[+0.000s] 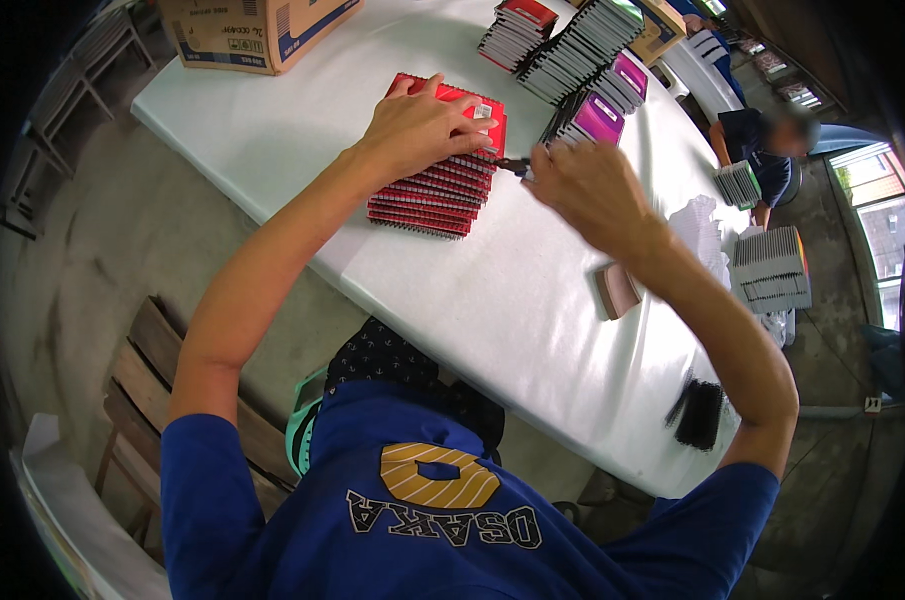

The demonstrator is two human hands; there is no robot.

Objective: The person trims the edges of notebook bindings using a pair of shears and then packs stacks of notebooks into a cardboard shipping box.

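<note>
A fanned stack of red spiral-bound notebooks [428, 205] lies on the white-covered table, its wire bindings stepping toward me. My left hand [418, 125] rests on the top notebook with its fingers spread. Just right of the stack, my right hand [593, 190] is closed around a pair of pliers [516, 165]. Their dark jaws reach the right end of a notebook's binding; the handles are mostly hidden in my fist. Whether the jaws grip the wire is too small to tell.
Stacks of grey-edged notebooks [578, 55] and purple-covered notebooks [598, 115] stand beyond my right hand. A cardboard box [263, 35] sits at the far left. A small brown block [618, 290] and black binding wires [700, 412] lie nearer. At right, a person [763, 150] handles notebooks.
</note>
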